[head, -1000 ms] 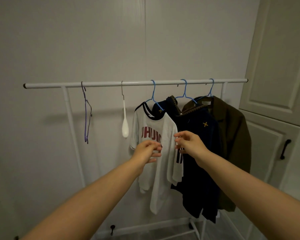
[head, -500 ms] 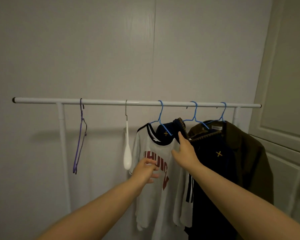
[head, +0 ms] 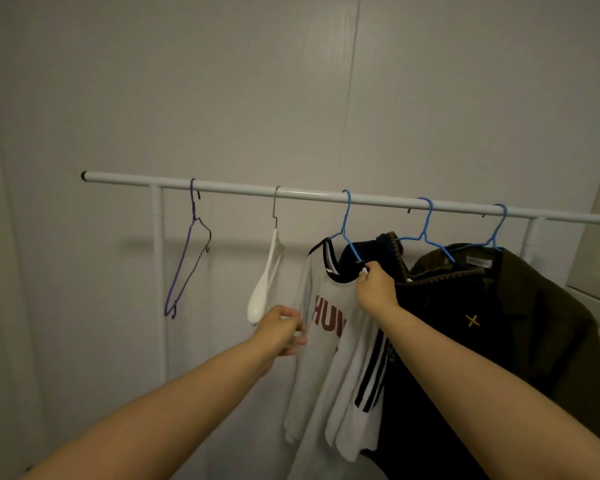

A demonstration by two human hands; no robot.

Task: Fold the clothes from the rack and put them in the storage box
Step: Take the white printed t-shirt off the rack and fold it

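Both hands reach the vertically hanging white T-shirt (head: 329,358): right grip (head: 374,289) pinches its collar, left grip (head: 281,329) loosely curled.

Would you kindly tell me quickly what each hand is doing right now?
Left hand: fingers curled at the white T-shirt edge; grip cannot be told.
Right hand: pinching the T-shirt's collar.

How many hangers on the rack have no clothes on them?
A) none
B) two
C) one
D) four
B: the purple hanger and the white hanger hang bare on the rack, while the three blue ones carry clothes.
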